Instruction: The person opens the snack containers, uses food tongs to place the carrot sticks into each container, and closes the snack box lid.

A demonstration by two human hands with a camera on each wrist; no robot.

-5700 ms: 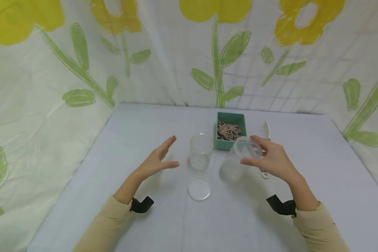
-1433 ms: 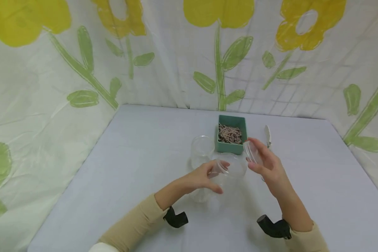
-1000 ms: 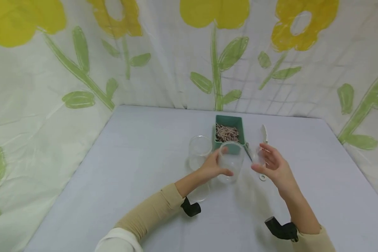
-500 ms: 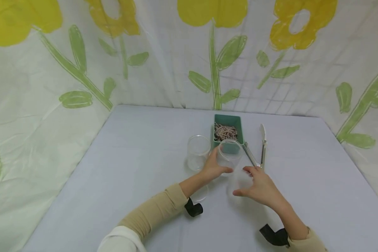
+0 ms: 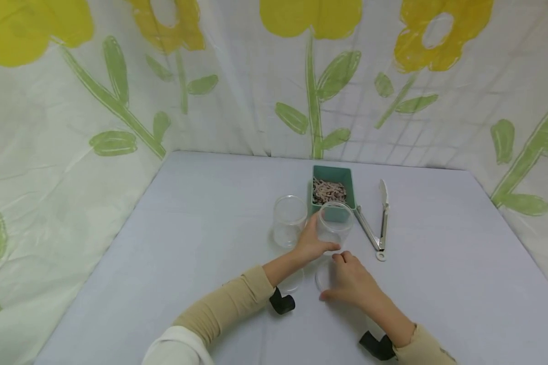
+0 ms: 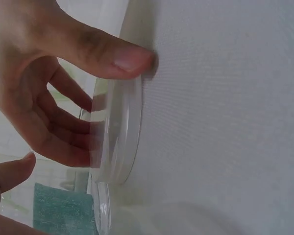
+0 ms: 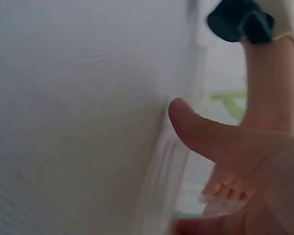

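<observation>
In the head view my left hand (image 5: 311, 243) grips a clear jar (image 5: 335, 225) that stands upright in front of the green box. My right hand (image 5: 352, 284) holds a round clear lid (image 5: 324, 276) by its rim, nearer to me than the jar. In the left wrist view the right thumb and fingers span this lid (image 6: 118, 132), low at the tabletop; whether it touches all round I cannot tell. The right wrist view shows the right thumb (image 7: 198, 127) at the lid's edge, blurred. A second clear jar (image 5: 288, 220) stands to the left.
Another clear lid (image 5: 294, 281) lies partly behind the left forearm. A green box (image 5: 331, 175) of brownish, twig-like bits stands behind the jars. Metal tongs (image 5: 383, 228) lie spread to the right. A flowered curtain (image 5: 237, 101) hangs behind the table (image 5: 201, 213).
Earlier the right hand held a clear container aloft and the left was free. The left hand then took the jar and set it down rightward; the right brought the lid down toward me.
</observation>
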